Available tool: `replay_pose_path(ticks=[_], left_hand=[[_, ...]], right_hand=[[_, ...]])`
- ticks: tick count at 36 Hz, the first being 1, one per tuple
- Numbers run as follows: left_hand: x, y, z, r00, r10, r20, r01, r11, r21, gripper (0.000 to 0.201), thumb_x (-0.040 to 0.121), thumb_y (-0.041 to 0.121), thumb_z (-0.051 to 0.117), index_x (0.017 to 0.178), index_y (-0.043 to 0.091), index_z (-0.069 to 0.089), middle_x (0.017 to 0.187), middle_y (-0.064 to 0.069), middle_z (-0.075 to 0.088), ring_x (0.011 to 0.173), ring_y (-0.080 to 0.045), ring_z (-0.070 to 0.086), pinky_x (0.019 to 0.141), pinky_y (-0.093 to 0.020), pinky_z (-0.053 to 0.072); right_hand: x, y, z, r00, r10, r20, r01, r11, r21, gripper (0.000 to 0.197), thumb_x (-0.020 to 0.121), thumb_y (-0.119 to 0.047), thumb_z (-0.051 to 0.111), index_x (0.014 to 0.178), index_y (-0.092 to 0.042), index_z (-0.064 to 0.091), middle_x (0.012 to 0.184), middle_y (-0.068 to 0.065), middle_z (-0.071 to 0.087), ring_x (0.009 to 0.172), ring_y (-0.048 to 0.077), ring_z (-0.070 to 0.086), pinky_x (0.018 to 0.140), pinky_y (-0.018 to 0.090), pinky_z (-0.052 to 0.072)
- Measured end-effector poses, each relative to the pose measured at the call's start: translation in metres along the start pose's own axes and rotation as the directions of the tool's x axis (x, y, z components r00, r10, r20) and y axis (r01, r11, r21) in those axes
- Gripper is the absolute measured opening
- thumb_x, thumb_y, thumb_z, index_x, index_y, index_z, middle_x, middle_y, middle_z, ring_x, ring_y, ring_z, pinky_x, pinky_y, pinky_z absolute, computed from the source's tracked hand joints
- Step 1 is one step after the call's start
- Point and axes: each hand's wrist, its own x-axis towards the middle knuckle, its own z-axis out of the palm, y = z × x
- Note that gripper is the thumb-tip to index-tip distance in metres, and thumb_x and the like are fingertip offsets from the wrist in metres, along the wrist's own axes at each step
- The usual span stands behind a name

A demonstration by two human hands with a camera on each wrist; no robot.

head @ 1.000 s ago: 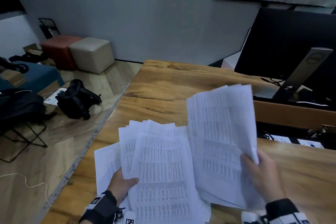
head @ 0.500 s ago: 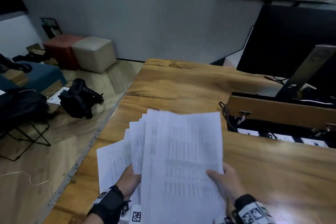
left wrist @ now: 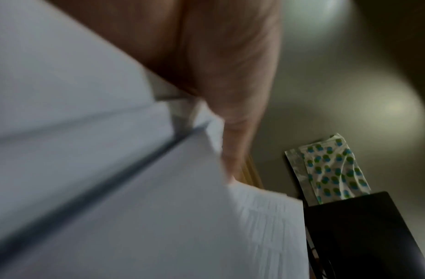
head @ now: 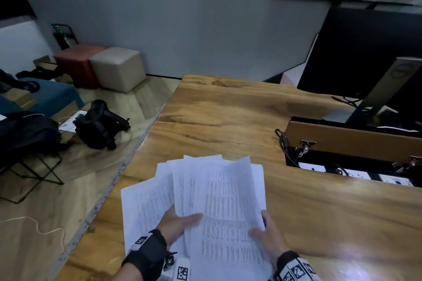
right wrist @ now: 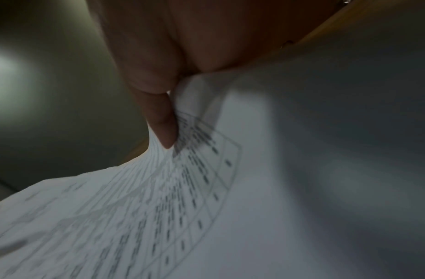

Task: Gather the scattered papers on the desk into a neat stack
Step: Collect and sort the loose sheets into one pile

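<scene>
Both hands hold a fanned sheaf of printed papers (head: 219, 201) above the wooden desk (head: 319, 223).

Left hand (head: 178, 223) and right hand (head: 269, 235) pinch the near edges, thumbs on top; the sheets look light, floppy and slippery, best squared by gripping both long sides.

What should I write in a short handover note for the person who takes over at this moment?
Left hand: grips the fanned papers from the left, thumb on top.
Right hand: pinches the right edge of the same bundle.
Papers: all in one bundle, held over the near part of the desk; no loose sheet shows elsewhere on it.
Done: sheets gathered into the hands.
Left: square the uneven edges, then lay the stack down on the desk.
</scene>
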Motion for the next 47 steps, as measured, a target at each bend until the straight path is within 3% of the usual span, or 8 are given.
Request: replay_pose_path(ticks=[4,10,16,23,26,31,36,47], left_hand=[[0.005,-0.004,0.006,0.996,0.015,-0.085,-0.006,0.994,0.107,0.046,0.069,-0.009,0.078,0.107,0.014,0.066,0.109,-0.007,0.074,0.108,-0.031,0.068,0.099,-0.052,0.052],[-0.012,0.011,0.005,0.993,0.114,0.017,-0.115,0.993,0.041,0.044,0.079,-0.005,0.074,0.118,0.013,0.064,0.11,-0.003,0.077,0.104,-0.023,0.072,0.094,-0.043,0.055],[-0.03,0.029,0.004,0.962,0.175,0.211,-0.162,0.984,-0.078,0.061,0.067,0.006,0.082,0.124,0.008,0.06,0.119,-0.011,0.073,0.109,-0.027,0.07,0.085,-0.036,0.058],[-0.026,0.024,0.027,0.97,0.092,0.225,-0.091,0.996,-0.015,0.043,0.086,0.011,0.069,0.127,0.015,0.059,0.123,-0.006,0.071,0.112,-0.024,0.069,0.098,-0.044,0.054],[-0.022,0.024,0.024,0.995,0.05,-0.089,-0.029,0.974,0.225,0.033,0.093,0.04,0.061,0.112,0.013,0.061,0.117,-0.005,0.068,0.095,-0.018,0.066,0.085,-0.032,0.053],[-0.013,-0.003,-0.024,0.755,0.0,-0.656,0.49,0.664,0.565,0.094,0.078,0.063,0.063,0.149,0.014,0.026,0.151,-0.017,0.029,0.138,-0.038,0.031,0.107,-0.049,0.037],[-0.001,-0.03,-0.049,0.68,-0.096,-0.727,0.601,0.64,0.479,0.138,0.062,0.064,0.078,0.153,0.004,-0.006,0.154,-0.025,0.023,0.141,-0.043,0.028,0.11,-0.052,0.035],[-0.003,-0.023,-0.049,0.717,-0.002,-0.697,0.417,0.803,0.427,0.026,0.075,0.013,0.074,0.096,0.012,0.059,0.092,-0.008,0.068,0.079,-0.031,0.062,0.072,-0.036,0.055]], right_hand=[[0.008,0.012,0.004,0.999,-0.046,-0.029,0.046,0.999,0.009,0.024,0.08,0.002,0.057,0.097,-0.015,0.062,0.097,0.021,0.071,0.088,0.042,0.07,0.074,0.052,0.059],[-0.001,0.017,-0.019,0.996,-0.02,-0.091,0.044,0.961,0.273,0.059,0.079,-0.003,0.076,0.125,-0.024,0.047,0.112,0.008,0.067,0.097,0.029,0.069,0.075,0.044,0.058],[-0.011,0.012,-0.052,0.986,-0.034,0.164,-0.06,0.841,0.538,0.098,0.034,-0.025,0.099,0.121,-0.004,0.06,0.109,0.024,0.075,0.096,0.042,0.073,0.083,0.052,0.059],[-0.025,-0.005,-0.068,0.967,-0.134,0.216,-0.005,0.841,0.541,0.059,0.067,0.006,0.077,0.123,0.002,0.059,0.111,0.027,0.073,0.095,0.042,0.073,0.068,0.046,0.062],[-0.03,-0.001,-0.079,0.987,-0.116,0.109,0.042,0.851,0.524,0.084,0.049,-0.007,0.089,0.127,0.0,0.057,0.114,0.026,0.073,0.1,0.044,0.071,0.083,0.053,0.059],[-0.04,0.01,-0.106,0.99,-0.131,0.047,0.075,0.788,0.611,0.066,0.065,-0.008,0.084,0.126,-0.007,0.06,0.12,0.027,0.069,0.108,0.047,0.067,0.099,0.065,0.045],[-0.053,0.004,-0.124,0.991,-0.133,-0.002,0.11,0.813,0.572,0.036,0.09,0.011,0.053,0.114,-0.014,0.062,0.091,0.005,0.081,0.076,0.02,0.078,0.053,0.028,0.061],[-0.061,0.002,-0.125,0.993,-0.116,0.012,0.09,0.834,0.544,0.037,0.09,0.009,0.053,0.111,-0.02,0.063,0.098,0.005,0.08,0.078,0.018,0.078,0.066,0.035,0.055]])
